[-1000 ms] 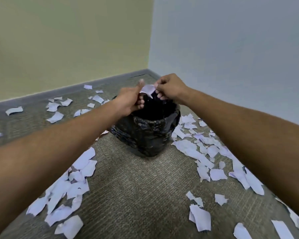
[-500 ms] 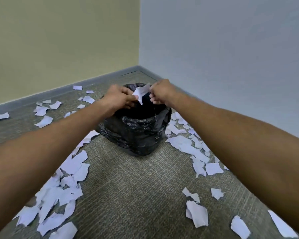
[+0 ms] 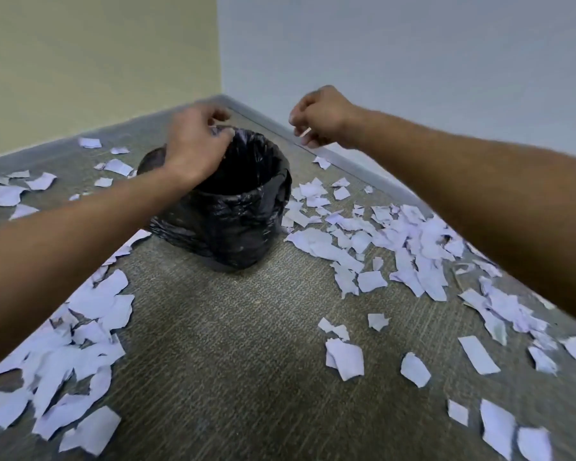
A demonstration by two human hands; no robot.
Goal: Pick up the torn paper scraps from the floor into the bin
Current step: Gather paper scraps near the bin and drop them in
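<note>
A small bin lined with a black plastic bag [image 3: 236, 224] stands on the carpet near the room's corner. My left hand [image 3: 193, 144] hovers over the bin's left rim with its fingers curled; a pale sliver of paper [image 3: 215, 129] shows at its fingertips. My right hand [image 3: 323, 118] is up and to the right of the bin, clear of its opening, pinching a small paper scrap [image 3: 305, 132]. Torn white paper scraps lie on the floor all around, with a dense heap to the right [image 3: 413, 247] and another at the left [image 3: 80, 331].
The bin sits where a yellow wall [image 3: 97, 61] and a pale grey wall [image 3: 413, 61] meet. More scraps lie at the back left [image 3: 10, 194] and in front [image 3: 345, 357]. Bare grey-brown carpet [image 3: 230, 344] stretches between me and the bin.
My hands held one scrap together above the bin; now they have moved apart, the right one out past the bin's right side, each with a small piece.
</note>
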